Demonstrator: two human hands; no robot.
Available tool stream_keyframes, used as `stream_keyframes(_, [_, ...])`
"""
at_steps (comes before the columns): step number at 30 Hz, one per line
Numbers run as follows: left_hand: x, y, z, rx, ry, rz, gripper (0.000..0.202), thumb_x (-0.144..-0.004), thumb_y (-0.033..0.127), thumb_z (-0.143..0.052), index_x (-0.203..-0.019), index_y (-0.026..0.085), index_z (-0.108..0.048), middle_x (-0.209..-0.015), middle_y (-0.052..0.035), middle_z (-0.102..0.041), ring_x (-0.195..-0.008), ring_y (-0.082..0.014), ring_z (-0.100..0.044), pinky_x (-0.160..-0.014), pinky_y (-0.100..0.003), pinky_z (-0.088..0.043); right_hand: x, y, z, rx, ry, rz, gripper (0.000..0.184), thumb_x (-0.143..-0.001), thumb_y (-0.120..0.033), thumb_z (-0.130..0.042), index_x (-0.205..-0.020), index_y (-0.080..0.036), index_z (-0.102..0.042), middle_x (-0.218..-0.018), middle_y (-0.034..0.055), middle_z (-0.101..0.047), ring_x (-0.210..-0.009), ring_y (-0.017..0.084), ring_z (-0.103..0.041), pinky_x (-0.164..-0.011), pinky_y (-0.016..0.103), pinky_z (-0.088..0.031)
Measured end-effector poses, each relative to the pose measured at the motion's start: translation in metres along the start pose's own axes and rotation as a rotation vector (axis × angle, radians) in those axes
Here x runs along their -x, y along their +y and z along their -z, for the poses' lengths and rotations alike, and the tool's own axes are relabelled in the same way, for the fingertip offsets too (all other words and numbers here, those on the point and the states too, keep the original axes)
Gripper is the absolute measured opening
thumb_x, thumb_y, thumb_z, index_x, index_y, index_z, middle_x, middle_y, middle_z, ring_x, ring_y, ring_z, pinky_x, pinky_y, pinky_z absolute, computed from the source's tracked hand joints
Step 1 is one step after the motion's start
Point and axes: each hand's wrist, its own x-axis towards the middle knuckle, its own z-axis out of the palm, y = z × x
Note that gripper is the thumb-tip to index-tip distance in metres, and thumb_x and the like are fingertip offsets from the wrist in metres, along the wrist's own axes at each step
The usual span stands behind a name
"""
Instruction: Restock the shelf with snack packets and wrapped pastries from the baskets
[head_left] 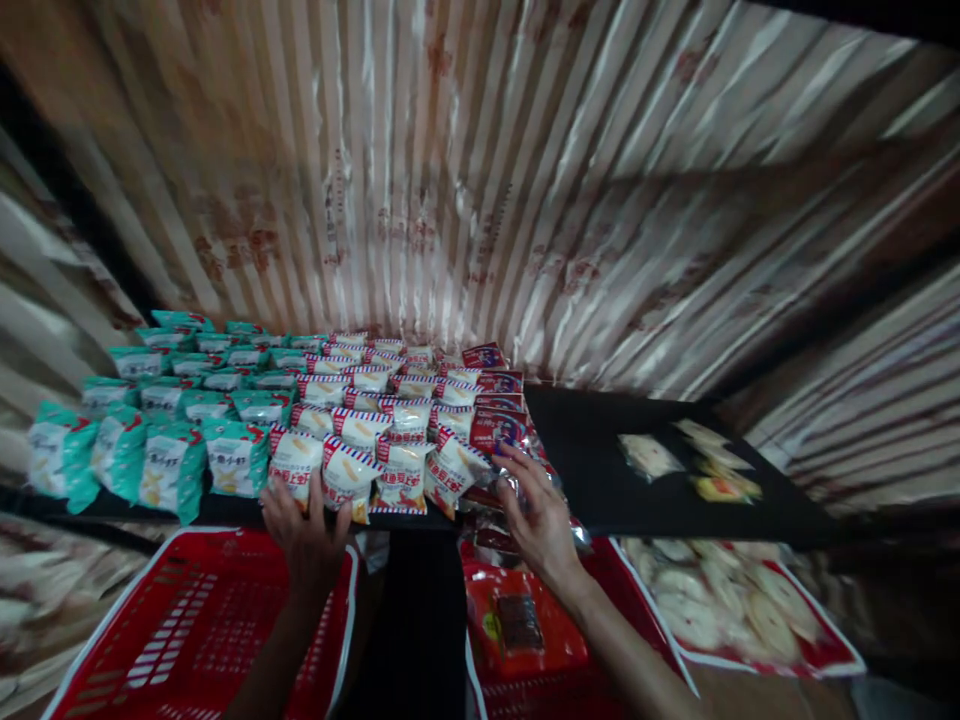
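My left hand (304, 535) is at the shelf's front edge, fingers spread and resting against the front white snack bags (349, 475) with red and blue striped tops. My right hand (544, 515) reaches to the right end of these rows. Its fingers are apart and touch the dark red snack packets (495, 425), some with shiny silver parts. Part of the lower packets is hidden behind this hand. Rows of teal snack bags (172, 465) stand upright to the left of the white bags.
Below the black shelf (592, 440) are a red basket (187, 620) at left and another red basket (570, 690) holding an orange-red package (525, 620). Farther right, a tray holds pale round packs (720, 600). Small flat packs (649, 455) lie on the shelf's right. Striped plastic sheeting (450, 200) hangs behind.
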Motion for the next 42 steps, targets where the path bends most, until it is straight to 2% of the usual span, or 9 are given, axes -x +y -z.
stream_keyframes(4, [0.006, 0.006, 0.013, 0.042, 0.048, -0.032, 0.079, -0.081, 0.036, -0.059, -0.145, 0.022, -0.015, -0.154, -0.0161, 0.006, -0.137, -0.0441, 0.001, -0.105, -0.067, -0.014, 0.016, 0.02, 0.019, 0.009, 0.099, -0.052, 0.025, -0.088, -0.025, -0.045, -0.106, -0.021, -0.062, -0.118, 0.0103, -0.06, -0.109, 0.021, -0.056, -0.094, 0.042, -0.047])
stream_keyframes(7, [0.023, 0.027, 0.027, 0.141, 0.06, -0.066, 0.079, -0.081, 0.03, -0.06, -0.145, 0.024, -0.015, -0.154, -0.0132, -0.005, -0.139, -0.0393, -0.006, -0.108, -0.063, -0.016, 0.025, 0.042, 0.027, 0.051, 0.11, -0.099, 0.026, -0.088, -0.028, -0.044, -0.105, -0.021, -0.064, -0.117, 0.0103, -0.06, -0.109, 0.022, -0.055, -0.094, 0.042, -0.047])
stream_keyframes(11, [0.057, 0.071, 0.037, 0.342, -0.202, -0.238, 0.064, -0.085, 0.013, -0.049, -0.142, 0.03, -0.025, -0.15, -0.0084, -0.022, -0.135, -0.0266, -0.03, -0.104, -0.045, -0.039, 0.027, 0.074, 0.027, 0.162, 0.013, -0.195, 0.039, -0.086, -0.04, -0.046, -0.114, -0.018, -0.061, -0.124, 0.014, -0.057, -0.118, 0.027, -0.05, -0.099, 0.047, -0.041])
stream_keyframes(15, [0.077, 0.111, 0.027, 0.42, -0.424, -0.322, 0.048, -0.087, 0.013, -0.042, -0.134, 0.024, -0.039, -0.144, -0.0098, -0.035, -0.128, -0.0216, -0.041, -0.095, -0.035, -0.049, 0.015, 0.086, 0.02, 0.218, -0.21, -0.358, 0.069, -0.081, -0.057, -0.048, -0.136, -0.015, -0.041, -0.139, 0.0172, -0.042, -0.134, 0.032, -0.029, -0.105, 0.051, -0.03])
stream_keyframes(21, [0.078, 0.149, -0.004, 0.425, -0.463, -0.301, 0.05, -0.088, 0.016, -0.041, -0.138, 0.023, -0.035, -0.148, -0.0119, -0.028, -0.133, -0.0258, -0.034, -0.099, -0.043, -0.046, -0.022, 0.069, 0.011, 0.246, -0.423, -0.558, 0.087, -0.077, -0.068, -0.046, -0.146, -0.024, -0.017, -0.151, 0.0151, -0.022, -0.139, 0.036, -0.01, -0.105, 0.056, -0.022])
stream_keyframes(24, [0.081, 0.161, -0.01, 0.413, -0.48, -0.284, 0.052, -0.089, 0.018, -0.041, -0.139, 0.022, -0.032, -0.149, -0.0125, -0.026, -0.133, -0.0255, -0.034, -0.098, -0.041, -0.047, -0.035, 0.07, 0.007, 0.26, -0.469, -0.629, 0.089, -0.076, -0.067, -0.049, -0.147, -0.027, -0.012, -0.152, 0.0159, -0.017, -0.138, 0.04, -0.012, -0.103, 0.056, -0.024])
stream_keyframes(28, [0.086, 0.171, -0.014, 0.385, -0.475, -0.266, 0.054, -0.088, 0.02, -0.044, -0.14, 0.021, -0.03, -0.152, -0.0129, -0.019, -0.136, -0.0261, -0.028, -0.1, -0.041, -0.045, -0.039, 0.081, 0.004, 0.245, -0.518, -0.615, 0.087, -0.08, -0.059, -0.049, -0.147, -0.023, -0.007, -0.151, 0.0182, -0.019, -0.138, 0.034, -0.018, -0.104, 0.048, -0.026])
stream_keyframes(34, [0.086, 0.182, -0.015, 0.335, -0.458, -0.251, 0.054, -0.087, 0.021, -0.046, -0.139, 0.02, -0.031, -0.152, -0.0134, -0.015, -0.139, -0.0283, -0.02, -0.1, -0.044, -0.044, -0.039, 0.095, 0.006, 0.186, -0.579, -0.629, 0.084, -0.081, -0.057, -0.048, -0.147, -0.025, -0.007, -0.15, 0.0175, -0.02, -0.13, 0.031, -0.037, -0.099, 0.042, -0.034])
stream_keyframes(42, [0.088, 0.192, -0.016, 0.348, -0.424, -0.252, 0.05, -0.084, 0.02, -0.048, -0.134, 0.019, -0.039, -0.144, -0.0141, -0.033, -0.137, -0.0283, -0.025, -0.098, -0.041, -0.046, -0.038, 0.107, 0.007, 0.096, -0.619, -0.634, 0.082, -0.083, -0.051, -0.049, -0.147, -0.025, -0.004, -0.149, 0.0166, -0.019, -0.132, 0.028, -0.036, -0.101, 0.036, -0.032])
